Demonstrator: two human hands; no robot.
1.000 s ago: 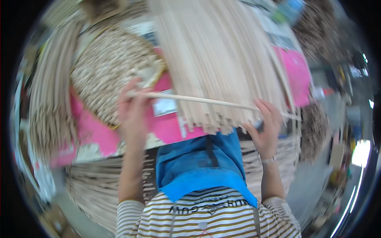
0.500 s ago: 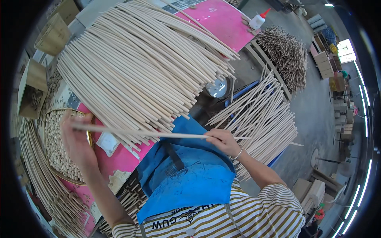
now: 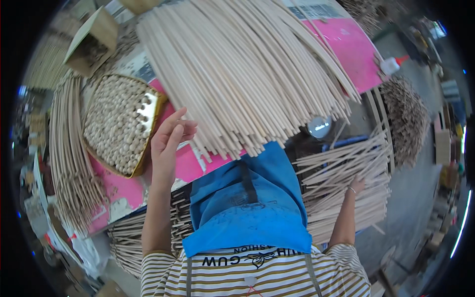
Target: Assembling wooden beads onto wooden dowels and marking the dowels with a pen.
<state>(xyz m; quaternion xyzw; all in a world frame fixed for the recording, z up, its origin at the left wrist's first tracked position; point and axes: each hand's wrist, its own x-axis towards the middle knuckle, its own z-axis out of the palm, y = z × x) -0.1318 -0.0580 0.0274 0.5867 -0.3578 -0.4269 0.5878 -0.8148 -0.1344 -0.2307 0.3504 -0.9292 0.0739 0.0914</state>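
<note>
My left hand (image 3: pixel 168 138) hovers at the left edge of a big stack of pale wooden sticks (image 3: pixel 237 74) on the table. Its fingers are apart and slightly bent, with nothing between them. Beside it stands a yellow-rimmed basket (image 3: pixel 159 106) filled with small round wooden balls (image 3: pixel 116 121). My right hand (image 3: pixel 357 184) is down at the right, over a loose heap of sticks (image 3: pixel 341 198) lower than the table. Motion smears its fingers, so whether they hold a stick is unclear.
A pink table cover (image 3: pixel 346 49) shows around the stack. A red-capped white glue bottle (image 3: pixel 392 65) stands at the far right corner. Sticks with knobbed ends (image 3: pixel 71 163) lie along the left, near an open box (image 3: pixel 94 42). A darker stick heap (image 3: pixel 405 121) rises beyond the right side.
The stick that spanned both hands is no longer between them. My right hand has gone right and down to the loose heap; my left has come away from the basket. The view has shifted.
</note>
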